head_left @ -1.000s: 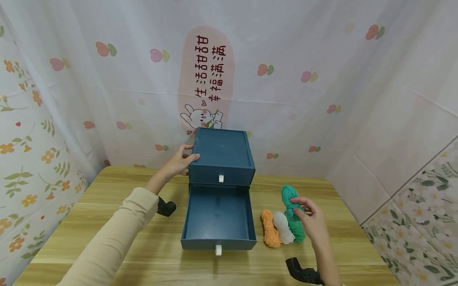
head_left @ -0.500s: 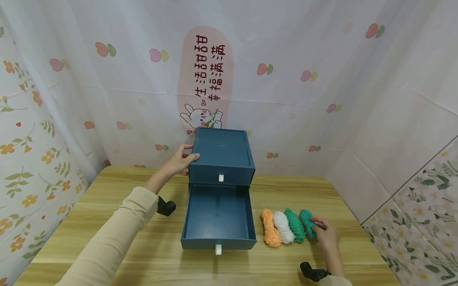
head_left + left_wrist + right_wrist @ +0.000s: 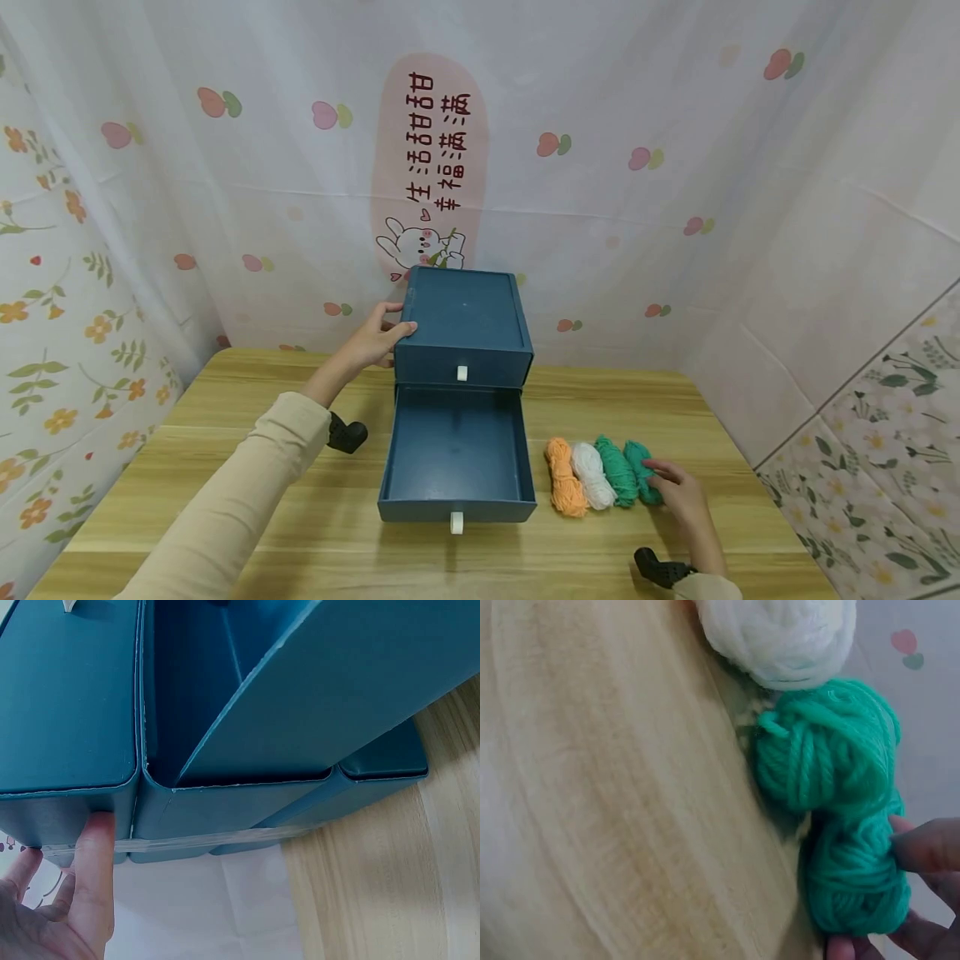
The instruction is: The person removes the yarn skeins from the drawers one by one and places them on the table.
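Observation:
A dark blue drawer cabinet (image 3: 465,308) stands at the table's middle, a lower drawer (image 3: 455,446) pulled out with nothing inside. My left hand (image 3: 377,336) rests against the cabinet's upper left side, thumb on the top edge; in the left wrist view a straight finger (image 3: 95,862) presses the side wall. Four-in-a-row yarn skeins lie to the right: orange (image 3: 566,479), white (image 3: 592,475), green (image 3: 617,471) and an outer green skein (image 3: 641,471). My right hand (image 3: 681,492) holds that outer green skein (image 3: 859,881), fingertips on two of its sides, close against its green neighbour (image 3: 829,750).
Black wrist-worn devices (image 3: 347,433) sit on both wrists. The wooden table (image 3: 322,533) backs onto a printed curtain (image 3: 600,100). The drawer's front with its white pull tab (image 3: 457,522) juts toward me, left of the skeins. Clear tape (image 3: 172,844) runs along the cabinet's side.
My right hand has lowered the outer green skein from above the row to its right end, then nudged it slightly left against the other green one. The left hand has stayed put.

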The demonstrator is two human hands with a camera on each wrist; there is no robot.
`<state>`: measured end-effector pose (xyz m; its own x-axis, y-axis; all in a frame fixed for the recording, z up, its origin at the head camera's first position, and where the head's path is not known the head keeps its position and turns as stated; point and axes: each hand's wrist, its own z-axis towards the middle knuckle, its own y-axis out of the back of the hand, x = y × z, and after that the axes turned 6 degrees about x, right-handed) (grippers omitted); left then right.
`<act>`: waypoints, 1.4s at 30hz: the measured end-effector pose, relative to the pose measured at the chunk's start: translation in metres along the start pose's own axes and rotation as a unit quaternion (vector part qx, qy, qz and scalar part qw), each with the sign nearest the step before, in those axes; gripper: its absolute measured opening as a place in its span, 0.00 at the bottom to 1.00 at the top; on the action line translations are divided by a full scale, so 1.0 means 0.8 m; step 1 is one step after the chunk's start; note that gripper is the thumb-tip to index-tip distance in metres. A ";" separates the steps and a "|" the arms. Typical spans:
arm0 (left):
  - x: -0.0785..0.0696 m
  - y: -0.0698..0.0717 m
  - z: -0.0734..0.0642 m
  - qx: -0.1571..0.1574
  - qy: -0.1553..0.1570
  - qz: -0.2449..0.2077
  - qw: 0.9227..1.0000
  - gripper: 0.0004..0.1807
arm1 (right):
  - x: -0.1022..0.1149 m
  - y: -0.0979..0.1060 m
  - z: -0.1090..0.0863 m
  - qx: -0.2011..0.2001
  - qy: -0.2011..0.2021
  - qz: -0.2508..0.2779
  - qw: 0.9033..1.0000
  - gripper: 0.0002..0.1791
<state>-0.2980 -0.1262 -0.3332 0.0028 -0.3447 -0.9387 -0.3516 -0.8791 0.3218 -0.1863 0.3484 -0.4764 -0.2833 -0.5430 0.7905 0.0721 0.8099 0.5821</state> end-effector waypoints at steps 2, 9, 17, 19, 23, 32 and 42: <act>0.001 0.000 0.000 0.000 0.000 -0.001 1.000 0.34 | 0.000 0.000 -0.001 0.005 0.002 0.002 1.000 0.20; 0.005 0.001 0.003 0.004 -0.005 -0.002 1.000 0.35 | 0.000 -0.002 -0.015 -0.003 -0.008 0.061 0.998 0.27; 0.006 0.001 0.003 0.008 -0.009 0.002 1.000 0.35 | 0.004 -0.014 -0.046 -0.040 -0.026 0.092 0.995 0.35; 0.005 0.001 0.003 0.007 -0.008 0.003 1.000 0.35 | 0.013 -0.020 -0.058 -0.060 -0.022 0.058 0.996 0.33; 0.004 0.002 0.003 0.004 -0.006 -0.002 1.000 0.35 | 0.041 -0.038 -0.081 -0.103 0.011 -0.027 0.994 0.29; 0.006 0.000 0.005 0.004 -0.007 -0.006 1.000 0.35 | 0.126 -0.122 -0.156 -0.130 0.100 0.039 0.986 0.10; 0.004 0.000 0.003 0.002 -0.007 -0.008 1.000 0.35 | 0.147 -0.189 -0.180 0.222 0.154 0.070 0.960 0.21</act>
<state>-0.3001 -0.1268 -0.3367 -0.0037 -0.3263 -0.9452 -0.3545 -0.8834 0.3064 -0.0931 0.1301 -0.4437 0.0016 -0.4070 0.9134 -0.3449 0.8571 0.3825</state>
